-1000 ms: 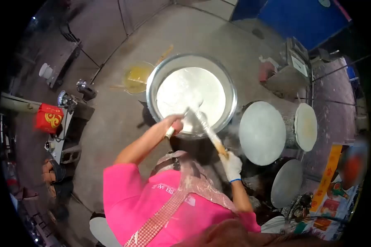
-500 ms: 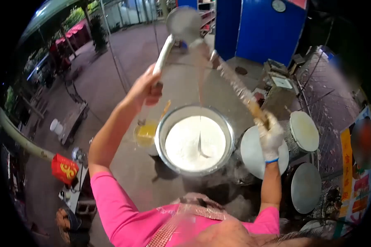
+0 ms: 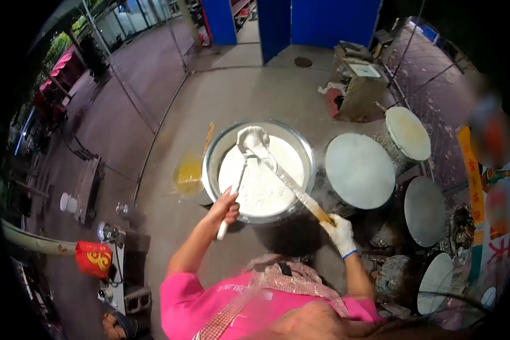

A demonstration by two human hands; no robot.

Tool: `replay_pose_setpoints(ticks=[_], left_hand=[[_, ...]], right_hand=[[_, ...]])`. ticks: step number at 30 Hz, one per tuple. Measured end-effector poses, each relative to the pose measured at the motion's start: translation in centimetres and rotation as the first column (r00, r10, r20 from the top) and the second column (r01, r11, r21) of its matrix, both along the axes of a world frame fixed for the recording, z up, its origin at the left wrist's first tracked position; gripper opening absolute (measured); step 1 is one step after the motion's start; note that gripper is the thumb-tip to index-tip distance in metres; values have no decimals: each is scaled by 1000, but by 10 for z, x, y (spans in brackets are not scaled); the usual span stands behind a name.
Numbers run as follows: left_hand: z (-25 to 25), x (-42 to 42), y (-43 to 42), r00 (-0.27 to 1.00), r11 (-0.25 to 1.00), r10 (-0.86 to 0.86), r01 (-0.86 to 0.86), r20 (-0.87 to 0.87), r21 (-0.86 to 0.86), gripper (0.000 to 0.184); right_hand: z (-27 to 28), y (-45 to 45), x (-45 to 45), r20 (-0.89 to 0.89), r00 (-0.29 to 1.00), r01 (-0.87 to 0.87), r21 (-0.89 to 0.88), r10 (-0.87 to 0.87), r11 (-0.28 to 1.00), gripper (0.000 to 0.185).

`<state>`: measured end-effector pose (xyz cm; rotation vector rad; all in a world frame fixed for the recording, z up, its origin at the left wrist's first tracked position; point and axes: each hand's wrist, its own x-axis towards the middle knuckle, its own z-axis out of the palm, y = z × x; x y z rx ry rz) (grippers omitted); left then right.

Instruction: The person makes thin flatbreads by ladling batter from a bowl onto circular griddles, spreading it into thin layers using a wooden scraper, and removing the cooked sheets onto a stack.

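Note:
My left hand (image 3: 225, 207), bare, is wrapped round the white handle of a ladle (image 3: 253, 139). The ladle's bowl, coated in white batter, is over the back part of a large metal basin (image 3: 309, 175). White batter (image 3: 266, 190) fills much of the basin. My right hand (image 3: 340, 232), in a white glove with a blue cuff edge, grips the tan end of a long stick (image 3: 294, 188). The stick's batter-coated far end meets the ladle's bowl above the batter.
Round pale griddles (image 3: 360, 171) stand to the right of the basin. A container with yellow liquid (image 3: 188, 174) is on its left. Farther left, a red bag (image 3: 93, 259) hangs by a narrow table. Blue panels (image 3: 328, 25) stand at the back.
Both hands rose with the ladle and stick high above the basin, batter trailing down, and have now come back down to it. The view has shifted too.

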<state>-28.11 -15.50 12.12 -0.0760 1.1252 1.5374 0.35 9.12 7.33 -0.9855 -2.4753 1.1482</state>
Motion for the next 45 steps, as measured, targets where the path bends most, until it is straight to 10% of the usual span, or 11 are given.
replay_pose_setpoints(ticks=[5, 7, 14, 19, 21, 22, 26, 27, 33, 39, 45], left_hand=[[-47, -6, 22, 983, 989, 86, -65, 162, -134, 22], [-42, -23, 42, 574, 987, 154, -118, 804, -104, 44], [5, 67, 58, 999, 999, -44, 43, 26, 31, 42], [-13, 136, 121, 551, 993, 117, -48, 826, -109, 39], [-53, 177, 147, 721, 994, 85, -10, 687, -112, 39], [-51, 198, 168, 357, 997, 14, 71, 934, -42, 41], [-39, 286, 266, 277, 945, -214, 301, 937, 127, 41], [-42, 308, 297, 235, 917, -285, 350, 929, 193, 42], [-7, 421, 474, 676, 693, -721, 711, 152, 121, 19], [-79, 530, 599, 568, 654, -712, 750, -413, -96, 25], [-156, 510, 657, -403, 678, -300, 548, -865, -491, 76]], right_hand=[[-44, -8, 3, 210, 977, 95, -314, -28, 945, 33], [-44, -12, 23, 185, 982, 64, -131, -39, 989, 35], [-24, 19, 72, -201, 978, 26, -118, -49, 993, 35], [-84, 30, 183, -64, 997, 26, -292, -47, 956, 33], [-82, 30, 262, -18, 997, 66, -221, -71, 973, 30], [-111, 26, 304, -7, 990, 139, -218, -144, 966, 30], [-151, 44, 457, 178, 979, 180, -540, -97, 822, 43], [-108, 20, 479, 435, 795, 404, 137, -422, 904, 42], [-18, 70, 518, 174, 311, 901, 260, -934, 348, 35], [-21, 171, 467, 194, 428, 787, 399, -883, 470, 30], [-64, 204, 501, -14, 383, 916, 133, -924, 378, 26]])
